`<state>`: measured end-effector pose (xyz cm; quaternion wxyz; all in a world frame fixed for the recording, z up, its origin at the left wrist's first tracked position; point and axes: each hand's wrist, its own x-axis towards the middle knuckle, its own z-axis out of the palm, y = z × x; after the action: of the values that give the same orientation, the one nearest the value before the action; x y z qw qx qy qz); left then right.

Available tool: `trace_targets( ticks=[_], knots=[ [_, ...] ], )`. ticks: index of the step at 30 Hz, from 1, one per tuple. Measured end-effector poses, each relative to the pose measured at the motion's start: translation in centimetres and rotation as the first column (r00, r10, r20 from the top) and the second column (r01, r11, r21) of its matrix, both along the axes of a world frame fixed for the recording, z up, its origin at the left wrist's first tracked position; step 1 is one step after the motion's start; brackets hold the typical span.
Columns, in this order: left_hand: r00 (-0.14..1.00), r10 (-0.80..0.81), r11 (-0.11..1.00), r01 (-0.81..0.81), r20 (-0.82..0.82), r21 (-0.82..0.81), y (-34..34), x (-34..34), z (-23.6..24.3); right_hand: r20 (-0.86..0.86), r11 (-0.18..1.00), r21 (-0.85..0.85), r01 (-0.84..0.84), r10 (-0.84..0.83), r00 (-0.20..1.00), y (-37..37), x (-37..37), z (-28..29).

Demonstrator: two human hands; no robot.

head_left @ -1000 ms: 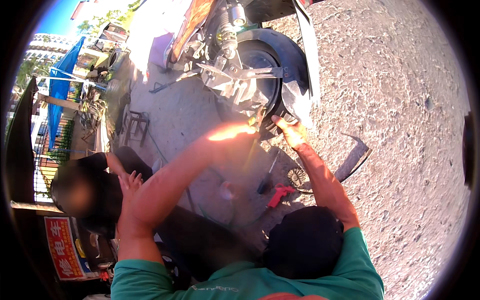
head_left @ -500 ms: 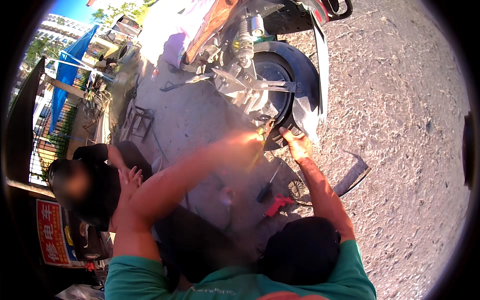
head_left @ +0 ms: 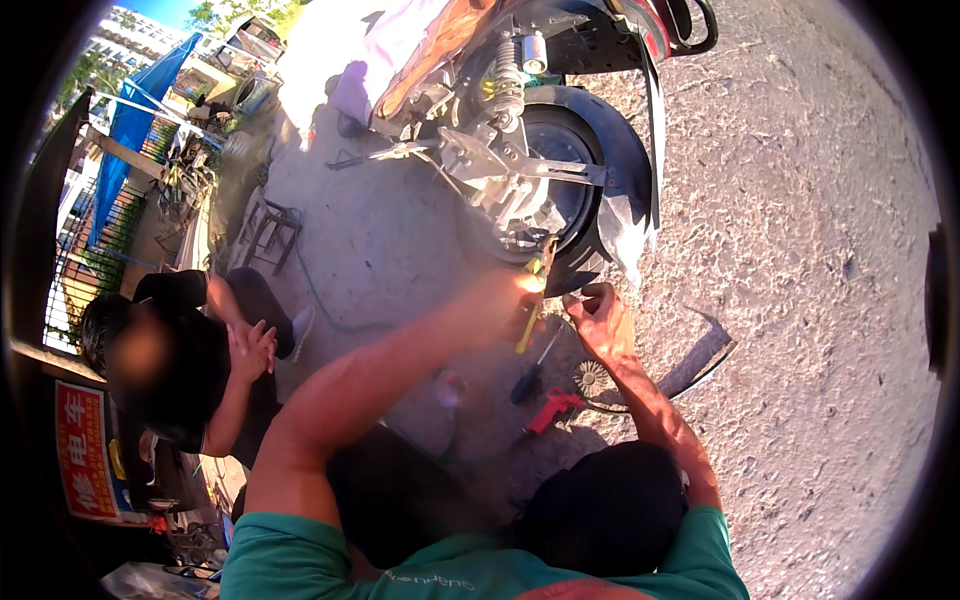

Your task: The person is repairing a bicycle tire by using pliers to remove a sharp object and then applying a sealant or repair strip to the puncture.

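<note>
My left hand (head_left: 524, 289), partly blurred, is closed round yellow-handled pliers (head_left: 526, 330). Their metal jaws point up at the lower hub area of a scooter's rear wheel. The black tyre (head_left: 615, 135) stands on that wheel, beside a dusty metal swingarm (head_left: 575, 172) and a coil shock absorber (head_left: 508, 80). Just below the tyre's bottom edge is my right hand (head_left: 605, 322), its fingers curled in and thumb close to them. Whatever may be between those fingertips is too small to make out.
On the ground between my arms lie a screwdriver (head_left: 535, 372), a red air-gun-like tool (head_left: 553, 410) and a round toothed part (head_left: 591, 377). A curved dark strip (head_left: 700, 385) lies to the right. At left a person (head_left: 190, 360) sits with hands together, near a small stool frame (head_left: 268, 232).
My right hand has come down off the tyre, and its fingers have curled in. My left hand still holds the pliers at the wheel. The view has shifted slightly.
</note>
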<state>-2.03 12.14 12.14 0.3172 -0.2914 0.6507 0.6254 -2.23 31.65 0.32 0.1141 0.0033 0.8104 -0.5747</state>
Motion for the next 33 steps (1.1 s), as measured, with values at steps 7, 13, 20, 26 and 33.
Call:
trace_targets(
  ticks=[7,13,20,26,33],
  knots=[
    [0.999,-0.043,0.999,0.044,0.022,-0.013,-0.2,-0.3,-0.1,-0.246,0.949,0.262,-0.177,0.243,0.938,-2.4,-3.5,4.6],
    [1.0,0.001,1.0,-0.001,0.03,-0.022,1.0,-0.6,1.0,-0.158,0.914,0.325,-0.242,0.305,0.939,-2.3,-6.1,4.9],
    [0.959,-0.247,0.968,0.237,-0.138,-0.082,-0.8,-0.4,0.9,-0.088,0.915,0.246,-0.319,0.349,0.933,-2.6,-7.4,4.9],
    [0.843,-0.46,0.883,0.399,-0.281,-0.248,-2.3,0.1,0.5,-0.021,0.921,0.213,-0.327,0.339,0.941,-3.8,-8.1,3.2],
    [0.95,-0.307,0.937,0.29,-0.063,-0.192,-2.0,1.1,1.4,-0.179,0.939,0.165,-0.301,0.329,0.927,-3.1,-5.9,3.0]
  ],
)
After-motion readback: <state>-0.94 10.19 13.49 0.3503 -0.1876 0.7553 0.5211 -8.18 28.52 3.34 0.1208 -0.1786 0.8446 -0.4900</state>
